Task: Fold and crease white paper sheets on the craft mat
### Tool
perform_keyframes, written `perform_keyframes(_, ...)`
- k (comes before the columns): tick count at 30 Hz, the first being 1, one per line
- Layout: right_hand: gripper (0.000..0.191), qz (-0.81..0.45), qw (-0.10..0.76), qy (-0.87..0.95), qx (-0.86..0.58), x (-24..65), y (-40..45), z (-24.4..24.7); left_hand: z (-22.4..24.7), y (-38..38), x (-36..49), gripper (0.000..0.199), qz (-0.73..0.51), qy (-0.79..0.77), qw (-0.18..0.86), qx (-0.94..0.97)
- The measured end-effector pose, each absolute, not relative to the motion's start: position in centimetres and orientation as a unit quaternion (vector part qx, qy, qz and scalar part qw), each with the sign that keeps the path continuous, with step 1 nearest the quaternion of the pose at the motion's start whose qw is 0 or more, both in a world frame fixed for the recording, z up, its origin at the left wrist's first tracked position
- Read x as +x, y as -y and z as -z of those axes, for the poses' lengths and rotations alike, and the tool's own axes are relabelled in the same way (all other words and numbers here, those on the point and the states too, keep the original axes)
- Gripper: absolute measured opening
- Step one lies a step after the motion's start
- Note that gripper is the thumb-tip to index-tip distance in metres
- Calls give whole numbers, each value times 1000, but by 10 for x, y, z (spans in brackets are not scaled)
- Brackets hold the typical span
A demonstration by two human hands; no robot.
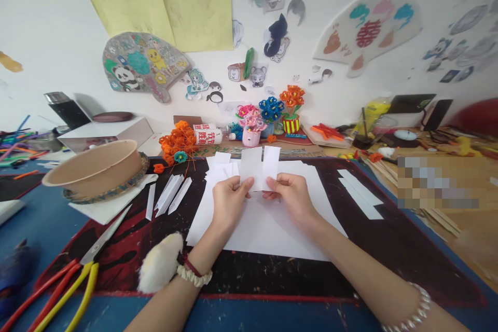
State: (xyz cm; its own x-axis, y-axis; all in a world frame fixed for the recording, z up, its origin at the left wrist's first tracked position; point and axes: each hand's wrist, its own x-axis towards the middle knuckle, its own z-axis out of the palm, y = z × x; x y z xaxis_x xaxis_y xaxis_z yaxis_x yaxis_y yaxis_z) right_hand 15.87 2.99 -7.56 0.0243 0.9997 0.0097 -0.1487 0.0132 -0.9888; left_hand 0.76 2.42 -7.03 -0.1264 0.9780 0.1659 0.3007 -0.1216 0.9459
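Note:
Above the large white paper (268,233), my left hand (230,199) pinches a white paper piece (251,162) between thumb and fingers. My right hand (291,196) pinches a narrower white strip (271,161) close beside it. The two pieces stand upright, with a slim gap between their upper parts; whether they join lower down I cannot tell. Smaller white papers (221,158) lie behind my left hand. Several folded white strips (169,194) rest on the dark mat to the left, and more flat strips (360,194) lie on the right.
Scissors (101,241) with red handles and a yellow-handled tool lie at the front left. A white fluffy object (161,264) sits by my left wrist. A beige bowl (93,168) is at the left. Orange flowers (177,142) and small flower pots (291,124) stand along the back.

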Motion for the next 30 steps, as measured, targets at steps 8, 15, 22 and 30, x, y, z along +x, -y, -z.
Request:
perform_keyframes(8, 30, -519, 576, 412, -479, 164, -36, 80, 72, -29, 1, 41, -527, -576, 340, 523)
perform_keyframes(15, 34, -513, 524, 497, -465, 167, -40, 78, 68, -30, -1, 37, -508, -577, 320, 554)
perform_keyframes(22, 26, -459, 480, 559, -497, 170, -41, 74, 56, -28, 0, 25, -500, -581, 326, 554)
perform_keyframes(30, 24, -418, 603, 469, -492, 188, -47, 60, 54, -20, 9, 41, -404, -587, 260, 651)
